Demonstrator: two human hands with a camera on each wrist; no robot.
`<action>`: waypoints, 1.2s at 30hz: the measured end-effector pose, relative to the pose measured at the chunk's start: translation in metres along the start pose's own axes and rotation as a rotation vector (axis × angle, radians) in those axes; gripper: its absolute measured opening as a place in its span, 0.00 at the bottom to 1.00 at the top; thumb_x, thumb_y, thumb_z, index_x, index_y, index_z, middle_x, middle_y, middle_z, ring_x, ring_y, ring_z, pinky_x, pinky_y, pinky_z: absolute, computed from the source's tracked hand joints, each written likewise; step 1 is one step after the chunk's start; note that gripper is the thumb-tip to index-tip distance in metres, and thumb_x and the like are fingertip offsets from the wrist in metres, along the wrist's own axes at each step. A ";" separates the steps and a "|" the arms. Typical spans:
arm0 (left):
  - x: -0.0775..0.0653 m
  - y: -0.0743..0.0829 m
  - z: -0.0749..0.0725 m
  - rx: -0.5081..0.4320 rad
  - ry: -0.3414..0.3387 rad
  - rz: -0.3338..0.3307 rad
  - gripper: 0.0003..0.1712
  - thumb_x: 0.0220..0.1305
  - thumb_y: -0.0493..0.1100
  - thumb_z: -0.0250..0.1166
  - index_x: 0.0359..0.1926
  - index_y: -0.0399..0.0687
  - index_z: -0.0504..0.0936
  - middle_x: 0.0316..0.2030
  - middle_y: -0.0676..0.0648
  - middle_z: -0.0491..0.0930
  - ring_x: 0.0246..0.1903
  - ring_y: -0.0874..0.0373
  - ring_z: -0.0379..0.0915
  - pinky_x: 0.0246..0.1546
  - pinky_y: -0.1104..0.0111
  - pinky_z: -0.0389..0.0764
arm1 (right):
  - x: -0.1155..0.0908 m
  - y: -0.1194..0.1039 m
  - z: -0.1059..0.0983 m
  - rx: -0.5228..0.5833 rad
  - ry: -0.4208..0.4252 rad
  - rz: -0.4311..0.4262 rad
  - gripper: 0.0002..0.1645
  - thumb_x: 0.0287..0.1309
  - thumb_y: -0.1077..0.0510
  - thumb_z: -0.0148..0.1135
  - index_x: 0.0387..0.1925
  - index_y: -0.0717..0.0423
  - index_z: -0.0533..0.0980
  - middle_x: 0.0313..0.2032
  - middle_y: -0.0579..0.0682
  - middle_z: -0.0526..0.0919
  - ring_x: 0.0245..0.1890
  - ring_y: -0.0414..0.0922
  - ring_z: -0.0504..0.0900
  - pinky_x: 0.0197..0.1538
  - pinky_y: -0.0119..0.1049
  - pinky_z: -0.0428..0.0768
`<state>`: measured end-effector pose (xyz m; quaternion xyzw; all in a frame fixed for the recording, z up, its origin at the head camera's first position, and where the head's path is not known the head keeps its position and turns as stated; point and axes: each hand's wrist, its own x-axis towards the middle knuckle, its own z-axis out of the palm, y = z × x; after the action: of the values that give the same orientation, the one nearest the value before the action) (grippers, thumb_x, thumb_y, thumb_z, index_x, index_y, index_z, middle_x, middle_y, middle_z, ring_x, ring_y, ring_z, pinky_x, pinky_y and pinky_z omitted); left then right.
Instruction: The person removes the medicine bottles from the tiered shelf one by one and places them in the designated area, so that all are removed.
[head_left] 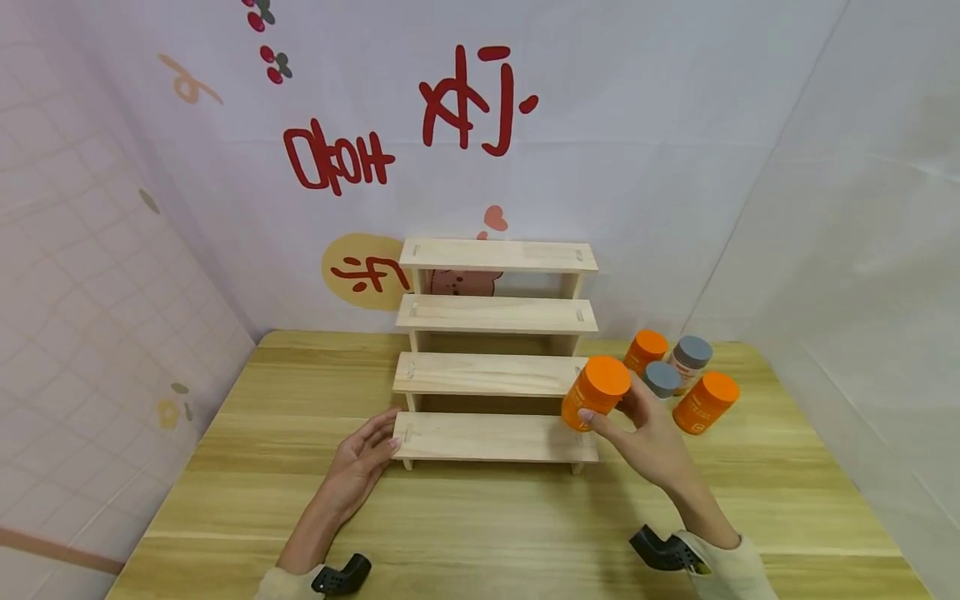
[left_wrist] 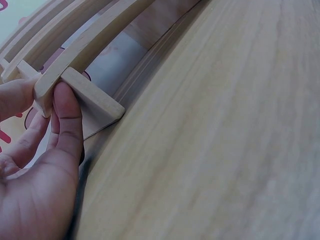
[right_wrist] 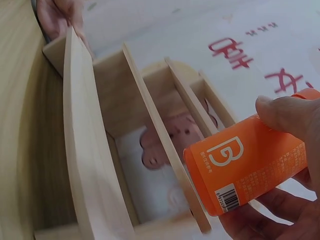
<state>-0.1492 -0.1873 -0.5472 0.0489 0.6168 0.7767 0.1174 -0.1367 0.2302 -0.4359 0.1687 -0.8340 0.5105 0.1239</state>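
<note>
A four-tier wooden step shelf (head_left: 487,437) stands on the table. My right hand (head_left: 660,446) holds an orange supplement bottle (head_left: 581,406) between thumb and fingers, over the right end of the lower tiers. In the right wrist view, the bottle (right_wrist: 245,160) leans at an angle, its barcode and white logo showing. At the shelf's lower left corner, my left hand (head_left: 358,467) grips the end of the bottom tier. The left wrist view has the thumb and fingers (left_wrist: 67,117) pinching that board's end (left_wrist: 55,75).
Right of the shelf stand two more orange bottles (head_left: 705,403) and two grey-lidded bottles (head_left: 691,353), grouped close together behind my right hand. A white printed backdrop (head_left: 637,167) rises behind the table (head_left: 480,533) and along both sides.
</note>
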 end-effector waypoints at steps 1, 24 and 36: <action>0.000 0.000 0.000 0.001 0.000 -0.001 0.37 0.74 0.35 0.60 0.78 0.38 0.56 0.60 0.49 0.70 0.56 0.67 0.74 0.53 0.76 0.82 | -0.002 0.002 -0.004 -0.005 0.010 -0.003 0.38 0.59 0.66 0.72 0.69 0.50 0.70 0.56 0.38 0.81 0.54 0.29 0.81 0.57 0.22 0.79; -0.001 0.000 0.003 0.004 -0.015 0.030 0.38 0.74 0.35 0.60 0.78 0.34 0.54 0.60 0.51 0.70 0.55 0.67 0.74 0.53 0.76 0.81 | -0.033 0.054 -0.064 -0.098 0.067 0.092 0.41 0.62 0.67 0.69 0.74 0.54 0.65 0.58 0.23 0.75 0.55 0.23 0.77 0.55 0.16 0.77; -0.001 -0.001 0.003 -0.017 -0.021 0.035 0.39 0.74 0.34 0.60 0.78 0.32 0.53 0.61 0.50 0.70 0.57 0.67 0.75 0.55 0.76 0.81 | -0.052 0.090 -0.072 -0.111 0.044 0.201 0.33 0.65 0.60 0.69 0.69 0.58 0.69 0.53 0.25 0.76 0.52 0.22 0.77 0.53 0.15 0.77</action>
<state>-0.1474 -0.1842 -0.5472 0.0668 0.6081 0.7832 0.1109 -0.1232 0.3405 -0.4960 0.0659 -0.8707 0.4772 0.0997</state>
